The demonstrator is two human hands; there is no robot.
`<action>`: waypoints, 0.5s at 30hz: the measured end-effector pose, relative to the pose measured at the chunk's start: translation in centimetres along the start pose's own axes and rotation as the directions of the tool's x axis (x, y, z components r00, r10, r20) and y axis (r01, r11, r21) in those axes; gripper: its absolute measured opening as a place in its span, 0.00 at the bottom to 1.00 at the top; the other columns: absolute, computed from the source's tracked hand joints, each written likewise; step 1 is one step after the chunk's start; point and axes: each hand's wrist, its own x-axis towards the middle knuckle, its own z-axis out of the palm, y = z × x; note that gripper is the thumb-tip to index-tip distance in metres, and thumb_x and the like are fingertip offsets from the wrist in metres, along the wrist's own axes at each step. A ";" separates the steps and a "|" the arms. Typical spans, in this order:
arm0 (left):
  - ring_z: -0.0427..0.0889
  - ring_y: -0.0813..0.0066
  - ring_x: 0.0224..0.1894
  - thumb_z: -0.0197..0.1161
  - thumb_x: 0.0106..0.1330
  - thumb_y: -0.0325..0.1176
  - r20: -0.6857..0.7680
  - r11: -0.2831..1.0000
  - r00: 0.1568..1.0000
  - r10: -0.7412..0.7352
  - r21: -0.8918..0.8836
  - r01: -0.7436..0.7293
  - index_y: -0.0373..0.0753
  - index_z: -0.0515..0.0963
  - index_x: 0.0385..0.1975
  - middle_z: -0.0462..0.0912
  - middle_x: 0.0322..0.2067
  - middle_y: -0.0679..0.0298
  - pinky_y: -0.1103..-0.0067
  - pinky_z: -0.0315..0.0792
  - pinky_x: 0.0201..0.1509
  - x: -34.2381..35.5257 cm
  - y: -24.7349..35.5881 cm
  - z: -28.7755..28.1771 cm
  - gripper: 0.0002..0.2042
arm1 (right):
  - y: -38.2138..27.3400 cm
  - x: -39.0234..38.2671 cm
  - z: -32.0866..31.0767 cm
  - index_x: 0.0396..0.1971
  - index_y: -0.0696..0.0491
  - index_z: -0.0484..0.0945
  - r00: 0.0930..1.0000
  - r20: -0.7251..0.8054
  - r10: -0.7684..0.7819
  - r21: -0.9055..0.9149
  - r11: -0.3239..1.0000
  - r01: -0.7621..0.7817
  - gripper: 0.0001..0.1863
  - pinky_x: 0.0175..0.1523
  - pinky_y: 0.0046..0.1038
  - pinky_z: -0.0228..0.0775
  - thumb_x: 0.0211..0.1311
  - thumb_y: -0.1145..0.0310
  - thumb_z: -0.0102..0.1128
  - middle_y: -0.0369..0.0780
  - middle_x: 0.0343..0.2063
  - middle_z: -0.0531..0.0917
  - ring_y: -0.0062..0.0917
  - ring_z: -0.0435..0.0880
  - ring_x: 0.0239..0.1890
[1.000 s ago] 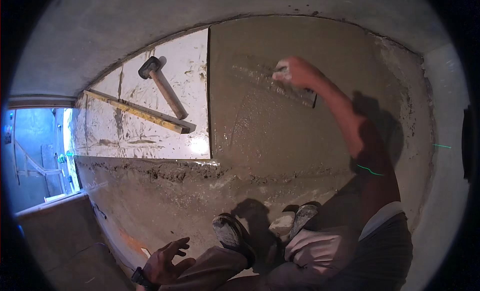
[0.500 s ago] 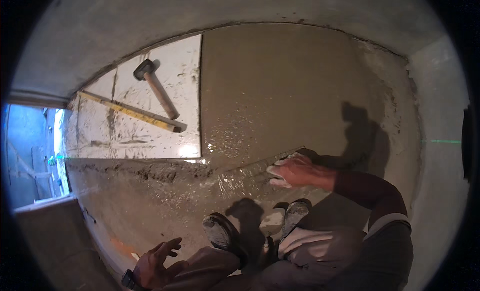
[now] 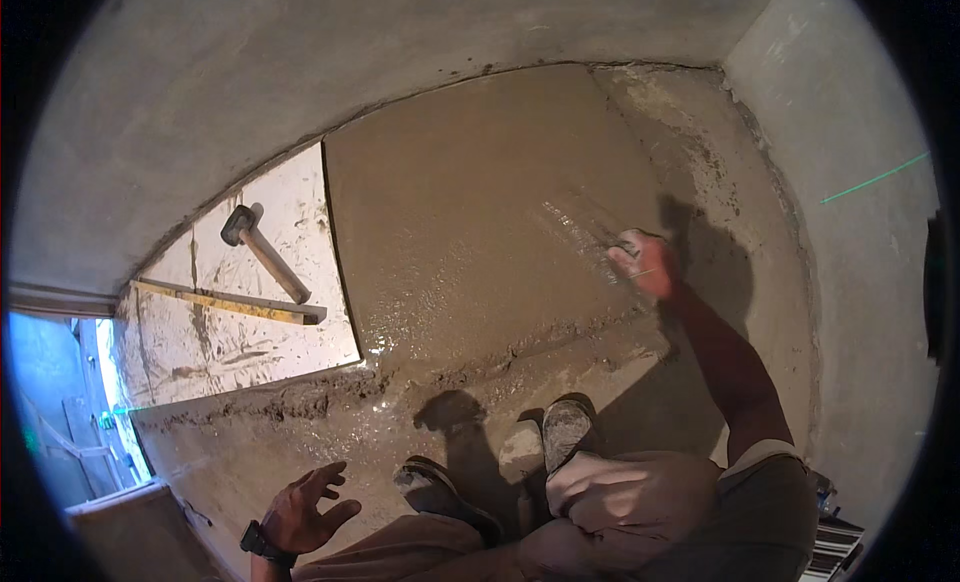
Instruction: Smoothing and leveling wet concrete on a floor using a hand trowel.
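Note:
My right hand [image 3: 648, 266], its fingers pale with mortar, is closed on a flat finishing trowel [image 3: 580, 230]. The long blade lies on the wet grey-brown mortar bed [image 3: 460, 172] and is smeared by motion. Its handle is mostly hidden by the hand. Low on the left, my left hand [image 3: 305, 510] hovers by my knee with fingers spread and nothing in it; a dark watch [image 3: 262, 544] circles that wrist. Between my shoes, what looks like a small pointed trowel [image 3: 522, 448] rests on the floor.
White, mortar-smeared tiles [image 3: 300, 217] adjoin the bed on the left. On them lie a mallet [image 3: 273, 265] with a wooden handle and a yellow bar [image 3: 235, 304]. A rough mortar ridge [image 3: 300, 400] runs along the near edge. Grey walls [image 3: 840, 102] enclose the back and right.
My right hand and the trowel have swept farther away and to the right over the mortar, and the blade has turned. My view has turned too. The left hand stays open.

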 end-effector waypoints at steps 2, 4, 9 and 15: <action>0.88 0.57 0.45 0.74 0.61 0.43 0.027 0.999 1.000 0.006 -0.052 -0.004 0.34 0.71 0.62 0.84 0.48 0.48 0.69 0.82 0.47 0.3 0.2 -0.2 0.32 | 2.5 -0.1 -1.5 0.46 0.55 0.81 0.992 -0.010 0.124 -0.014 0.992 -0.125 0.24 0.46 0.43 0.75 0.65 0.48 0.64 0.51 0.37 0.86 0.51 0.84 0.42; 0.88 0.57 0.45 0.74 0.62 0.43 0.033 0.999 0.999 0.017 -0.039 -0.016 0.35 0.71 0.62 0.84 0.48 0.48 0.69 0.82 0.47 0.1 0.4 -0.3 0.32 | 3.6 0.0 -1.9 0.45 0.55 0.81 0.982 -0.010 0.188 0.004 0.982 -0.188 0.24 0.47 0.42 0.75 0.64 0.48 0.66 0.51 0.37 0.86 0.47 0.85 0.42; 0.88 0.55 0.46 0.73 0.63 0.44 0.065 0.998 0.998 0.023 -0.053 -0.020 0.35 0.70 0.63 0.84 0.50 0.49 0.66 0.82 0.47 -0.2 0.1 -0.2 0.32 | 7.2 2.6 -1.0 0.44 0.56 0.82 0.958 -0.187 0.215 -0.124 0.963 -0.241 0.24 0.43 0.40 0.76 0.64 0.48 0.67 0.50 0.36 0.86 0.44 0.86 0.38; 0.87 0.55 0.49 0.73 0.63 0.45 0.046 0.989 0.996 -0.080 -0.123 0.085 0.36 0.70 0.63 0.83 0.53 0.49 0.66 0.82 0.48 -2.3 -0.7 0.6 0.32 | 11.2 11.2 3.0 0.41 0.56 0.82 0.919 -0.381 -0.103 -0.306 0.952 -0.020 0.25 0.42 0.43 0.77 0.66 0.46 0.63 0.51 0.30 0.84 0.50 0.84 0.36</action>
